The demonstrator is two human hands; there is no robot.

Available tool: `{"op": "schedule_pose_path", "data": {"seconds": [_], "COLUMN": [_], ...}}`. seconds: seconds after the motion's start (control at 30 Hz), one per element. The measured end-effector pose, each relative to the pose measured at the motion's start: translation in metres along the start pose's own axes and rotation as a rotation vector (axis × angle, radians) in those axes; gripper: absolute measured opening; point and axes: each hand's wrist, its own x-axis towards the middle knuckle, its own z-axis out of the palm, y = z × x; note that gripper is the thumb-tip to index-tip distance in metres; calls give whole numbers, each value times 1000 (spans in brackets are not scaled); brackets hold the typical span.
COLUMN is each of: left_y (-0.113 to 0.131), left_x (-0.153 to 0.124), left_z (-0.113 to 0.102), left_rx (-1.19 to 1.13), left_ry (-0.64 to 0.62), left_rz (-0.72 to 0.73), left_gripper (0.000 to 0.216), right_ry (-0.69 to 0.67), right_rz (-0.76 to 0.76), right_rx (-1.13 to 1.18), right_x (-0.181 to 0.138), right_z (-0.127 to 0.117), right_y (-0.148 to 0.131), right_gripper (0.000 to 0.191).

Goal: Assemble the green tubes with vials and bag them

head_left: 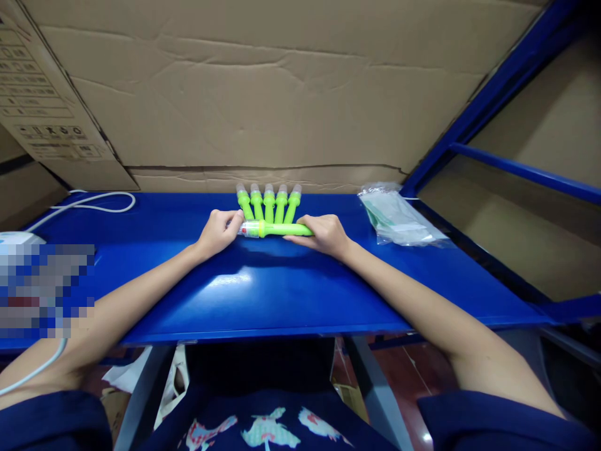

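A bright green tube-shaped item (272, 230) with a clear cap lies sideways on the blue table (263, 294). My left hand (216, 232) is closed on its capped left end. My right hand (323, 233) is curled over its right end. Just behind it, several matching green items (268, 204) stand in a row, fanned out with their clear caps toward the cardboard wall.
A clear plastic bag (399, 216) with greenish contents lies at the table's right rear. A white cable (101, 202) loops at the left rear, leading to a white device (16, 241). Cardboard (282, 94) walls the back; a blue frame (507, 166) stands on the right.
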Motion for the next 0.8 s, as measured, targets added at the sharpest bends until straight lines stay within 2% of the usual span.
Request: {"op": "schedule_pose_path", "data": {"seconds": [0.1,0.27,0.5,0.63,0.8], "left_y": [-2,-7,-14,-16,-9], "left_x": [-2,-3,0,2,1], "left_z": [3,-1,-10,-14,-21], "left_rx": [58,164,360,421,458], "left_ry": [3,52,112,165,114], "left_rz": [21,118,350,531,621], "left_gripper": [50,56,55,46,43], "right_ry": [-53,-213,-311,-429,-652], "right_rz": [20,160,336,495,671], "right_rx": [-16,41,190,548,1002], "right_x": [3,9,18,27,34], "right_z": [-5,-14,-24,-32,-39], "right_y": [0,-8,-15,-17,-15], "right_gripper": [66,70,70,67,69]}}
